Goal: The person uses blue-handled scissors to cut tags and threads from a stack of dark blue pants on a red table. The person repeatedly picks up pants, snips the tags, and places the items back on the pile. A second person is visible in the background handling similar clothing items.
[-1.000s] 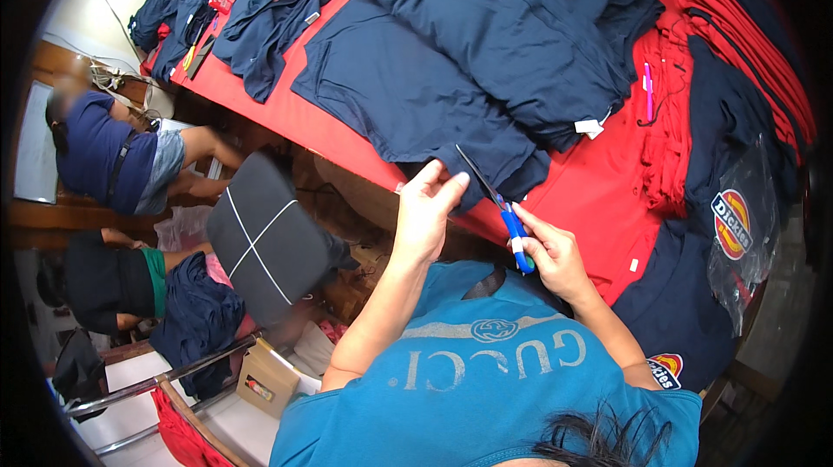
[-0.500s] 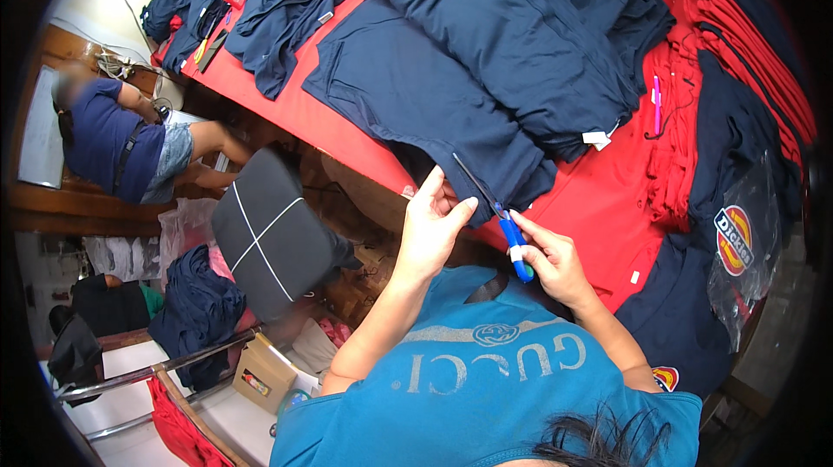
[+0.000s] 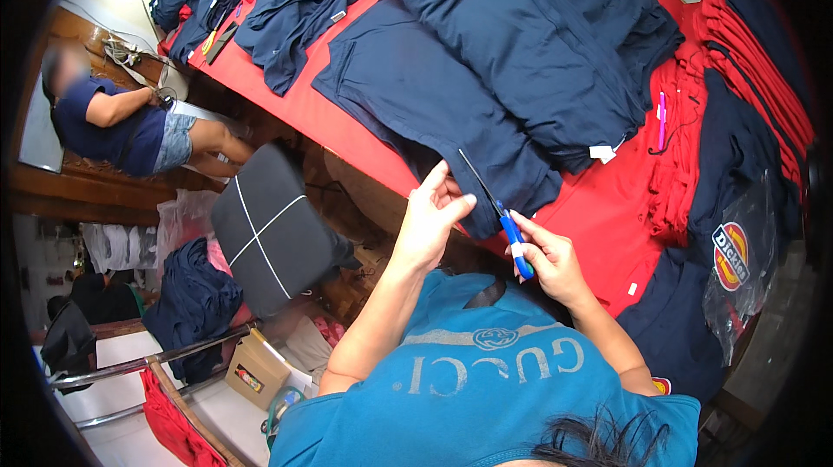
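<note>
A navy garment (image 3: 434,85) lies spread on the red-covered table (image 3: 599,241), its near corner hanging by the edge. My left hand (image 3: 429,215) is at that corner, with index finger and thumb apart and the other fingers partly curled; the thumb tip overlaps the cloth. My right hand (image 3: 551,259) is closed around the blue handles of slim scissors (image 3: 510,237). Their narrow dark blades point up and away over the garment, to the right of my left fingers. Whether the blades touch the cloth cannot be told.
Behind lies a larger navy garment pile (image 3: 538,42). Folded red garments (image 3: 677,146) and a clear plastic bag (image 3: 737,267) are at the right. A black cushioned chair (image 3: 265,228) stands left. Another person (image 3: 121,116) is at the far left.
The view has shifted slightly. My hands and the scissors keep almost the same pose over the garment. The person at far left is more upright, with an arm raised nearer the body.
</note>
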A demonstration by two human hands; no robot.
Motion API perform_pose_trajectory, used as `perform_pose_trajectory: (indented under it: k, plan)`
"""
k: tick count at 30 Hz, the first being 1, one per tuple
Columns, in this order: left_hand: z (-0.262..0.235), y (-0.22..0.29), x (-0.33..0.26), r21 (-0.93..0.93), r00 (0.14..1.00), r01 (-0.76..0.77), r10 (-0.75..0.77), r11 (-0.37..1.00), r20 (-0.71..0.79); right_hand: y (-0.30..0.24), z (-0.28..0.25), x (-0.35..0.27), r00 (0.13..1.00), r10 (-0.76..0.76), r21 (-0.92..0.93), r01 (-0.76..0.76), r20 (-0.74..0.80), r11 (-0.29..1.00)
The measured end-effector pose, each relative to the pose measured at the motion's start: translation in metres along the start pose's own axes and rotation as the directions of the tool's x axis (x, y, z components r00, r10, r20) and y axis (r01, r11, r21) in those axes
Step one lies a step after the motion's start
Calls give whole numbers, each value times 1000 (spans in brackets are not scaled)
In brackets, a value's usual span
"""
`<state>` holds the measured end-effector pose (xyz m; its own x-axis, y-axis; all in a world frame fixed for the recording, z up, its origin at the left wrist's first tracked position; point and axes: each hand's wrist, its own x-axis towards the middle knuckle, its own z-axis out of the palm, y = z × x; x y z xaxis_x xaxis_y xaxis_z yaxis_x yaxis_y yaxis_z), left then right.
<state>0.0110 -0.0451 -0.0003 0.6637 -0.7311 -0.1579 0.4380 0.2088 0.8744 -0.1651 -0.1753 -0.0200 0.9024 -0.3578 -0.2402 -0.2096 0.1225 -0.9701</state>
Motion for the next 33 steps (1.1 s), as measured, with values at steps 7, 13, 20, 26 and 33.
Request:
perform_pose_trajectory:
  k: [7,13,20,26,33]
  plan:
    - [-17,7,10,61,995,76,-79,995,52,-17,12,9,980,-198,-227,192,-6,955]
    - [-17,15,15,-10,996,77,-77,997,46,-19,15,13,998,-36,-105,31,-51,994]
    - [-29,19,24,42,996,29,-32,999,78,-23,31,24,971,-233,-272,209,-58,939]
    - [-34,20,25,-61,996,90,-88,994,27,-23,30,35,999,13,-43,-15,-49,999]
    - [-56,17,37,23,996,63,-64,998,55,-28,37,44,985,-175,-342,168,11,924]
